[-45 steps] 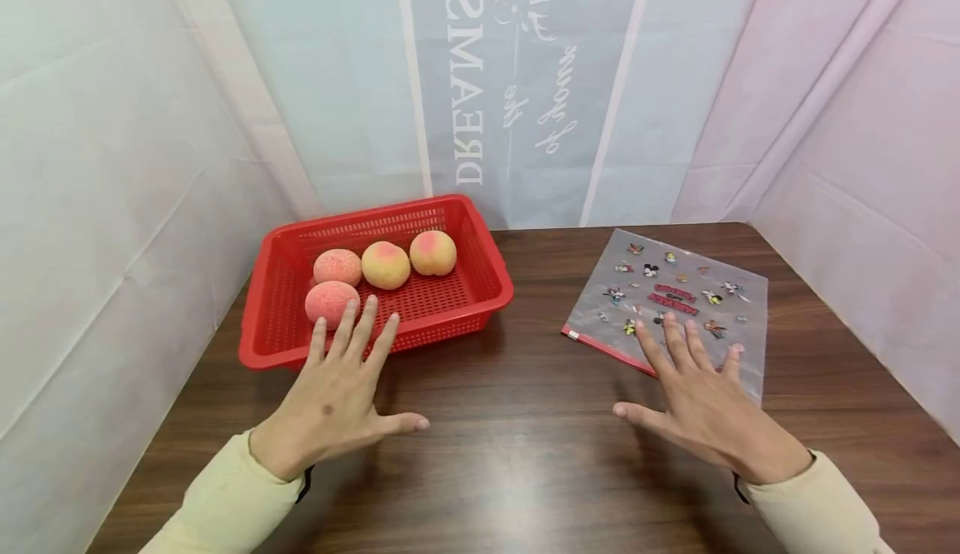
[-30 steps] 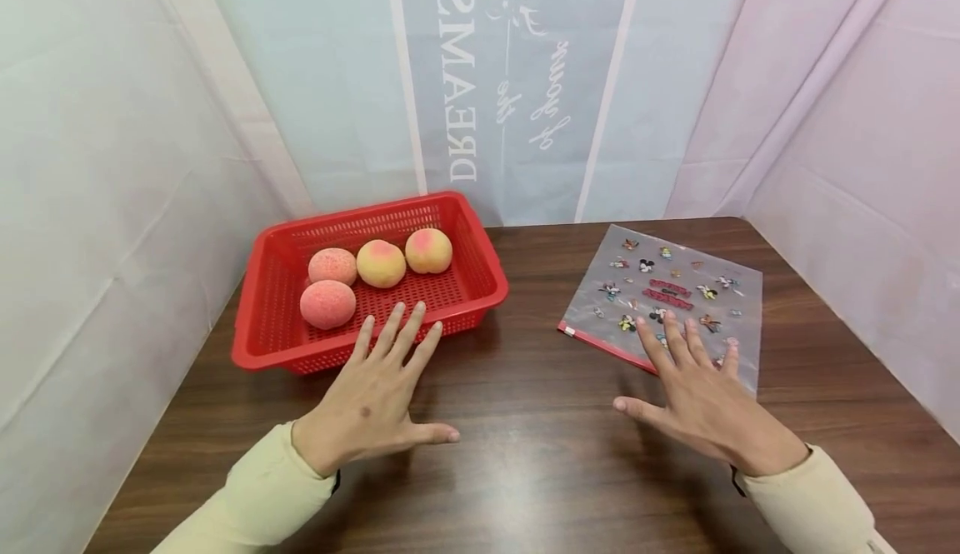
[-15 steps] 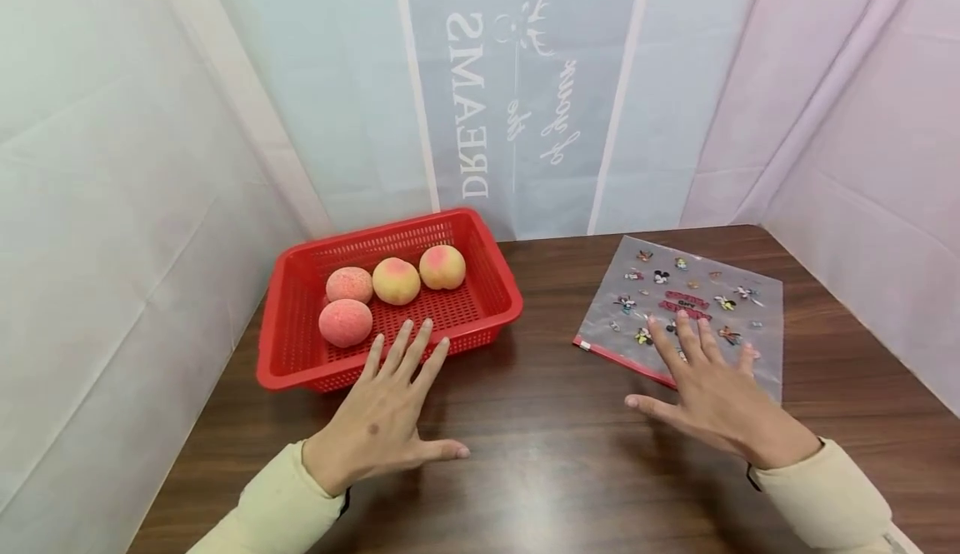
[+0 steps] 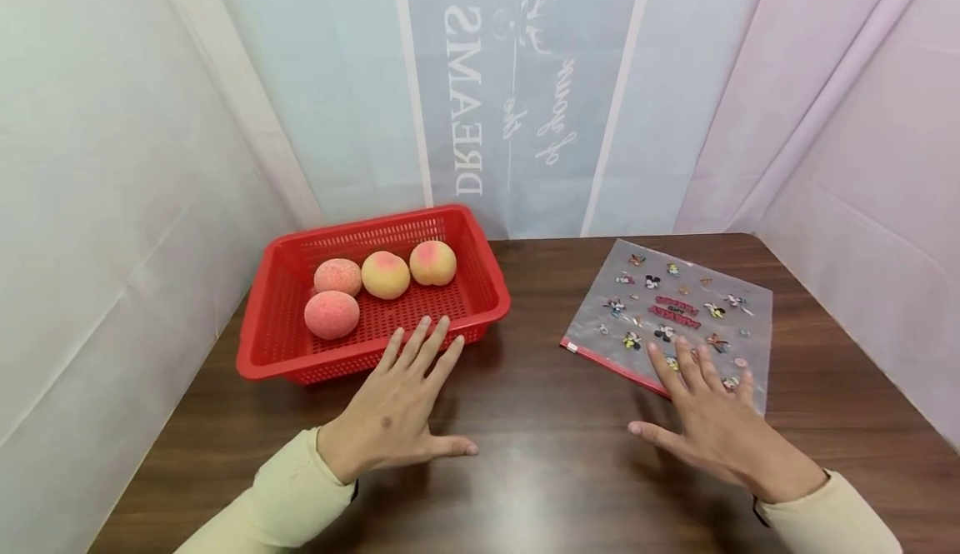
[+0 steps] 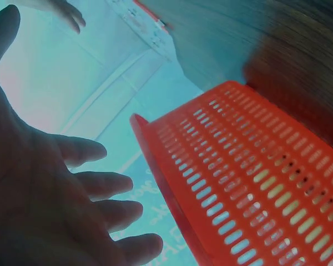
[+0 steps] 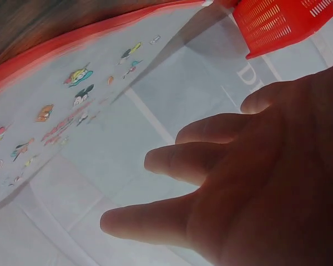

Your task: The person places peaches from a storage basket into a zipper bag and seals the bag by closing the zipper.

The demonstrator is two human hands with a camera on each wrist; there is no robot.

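My left hand (image 4: pixel 397 412) is spread in the air just in front of a red plastic basket (image 4: pixel 258 304), fingers straight and holding nothing. In the basket lie two rough pink peaches (image 4: pixel 332 315) at the left and two smooth yellow peaches (image 4: pixel 386 275) with pink tops to their right. Over the near edge of a clear zip bag (image 4: pixel 622 308) hovers my right hand (image 4: pixel 723 425), also spread and holding nothing. The bag lies flat, with cartoon prints and a red slider strip along its near side. In the left wrist view, the basket's slotted wall (image 5: pixel 222 166) rises beside my fingers.
A dark wooden table (image 4: pixel 517 421) carries the basket at left and the bag at right. Pale cloth walls stand on both sides, and a light blue curtain (image 4: pixel 510 121) with white lettering hangs along the back edge.
My left hand has shifted to the right, from over the basket's near rim to in front of it. The right hand stays near the bag. The head view has wobbled slightly.
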